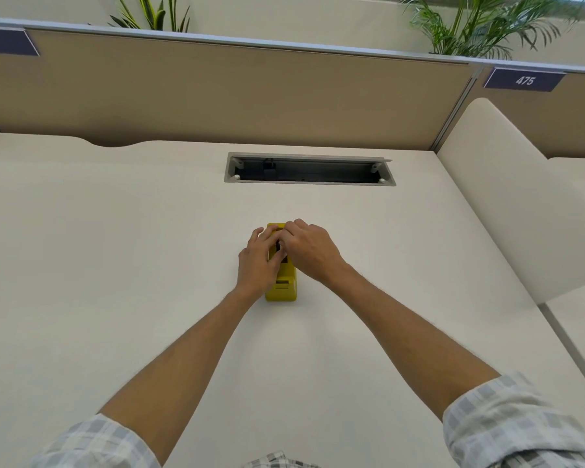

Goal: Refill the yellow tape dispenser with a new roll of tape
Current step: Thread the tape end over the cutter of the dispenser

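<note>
The yellow tape dispenser (283,289) stands on the white desk (115,248), its long axis pointing away from me. My left hand (258,263) lies against its left side, fingers curled over the top. My right hand (309,249) covers the far half from the right, with fingertips meeting the left hand's over the dispenser's middle. A small dark part shows between the fingers there. Both hands hide the roll cavity, so I cannot tell whether a tape roll sits inside. No loose roll is in view.
An open cable tray slot (309,170) is cut into the desk behind the dispenser. A tan partition (217,92) runs along the back, with plants above it. A rounded white divider (507,211) bounds the desk's right side.
</note>
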{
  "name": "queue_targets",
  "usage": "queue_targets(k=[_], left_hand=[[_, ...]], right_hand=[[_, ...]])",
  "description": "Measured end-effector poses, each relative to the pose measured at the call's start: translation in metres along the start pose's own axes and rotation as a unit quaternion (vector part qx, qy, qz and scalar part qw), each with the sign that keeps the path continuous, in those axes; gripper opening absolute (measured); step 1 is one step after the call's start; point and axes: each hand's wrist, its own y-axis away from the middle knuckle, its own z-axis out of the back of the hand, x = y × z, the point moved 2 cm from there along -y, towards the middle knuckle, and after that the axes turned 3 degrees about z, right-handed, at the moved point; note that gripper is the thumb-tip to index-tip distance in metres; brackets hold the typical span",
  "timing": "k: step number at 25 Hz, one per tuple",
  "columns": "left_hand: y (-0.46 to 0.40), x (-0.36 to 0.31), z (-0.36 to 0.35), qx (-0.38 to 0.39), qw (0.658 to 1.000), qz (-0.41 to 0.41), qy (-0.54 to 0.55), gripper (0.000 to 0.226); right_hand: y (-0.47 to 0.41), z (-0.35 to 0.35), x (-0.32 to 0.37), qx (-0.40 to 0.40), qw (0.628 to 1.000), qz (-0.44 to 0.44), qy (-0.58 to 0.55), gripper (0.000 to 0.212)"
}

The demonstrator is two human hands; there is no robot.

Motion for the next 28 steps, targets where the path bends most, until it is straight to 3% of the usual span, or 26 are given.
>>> queue_targets(k=[5,10,14,22,28], left_hand=[[0.0,0.001,-0.001,0.002,1.0,0.0,-0.006,0.04],[0.001,0.0,0.0,0.0,1.0,-0.006,-0.004,0.036],[0.001,0.002,0.0,0.001,1.0,-0.01,-0.007,0.036],[0.002,0.0,0.001,0.004,1.0,-0.009,-0.008,0.036],[0.003,-0.002,0.002,0.001,1.0,-0.013,-0.015,0.037]], right_hand=[[0.0,-0.006,-0.003,0.043,0.999,-0.022,-0.006,0.014],[0.001,-0.008,-0.011,0.039,0.966,-0.18,-0.183,0.023],[0.004,-0.005,-0.012,0.017,0.954,-0.181,-0.24,0.022],[0.005,-0.006,-0.015,-0.001,0.959,-0.185,-0.215,0.019],[0.002,-0.002,-0.009,-0.003,0.984,-0.135,-0.119,0.021]])
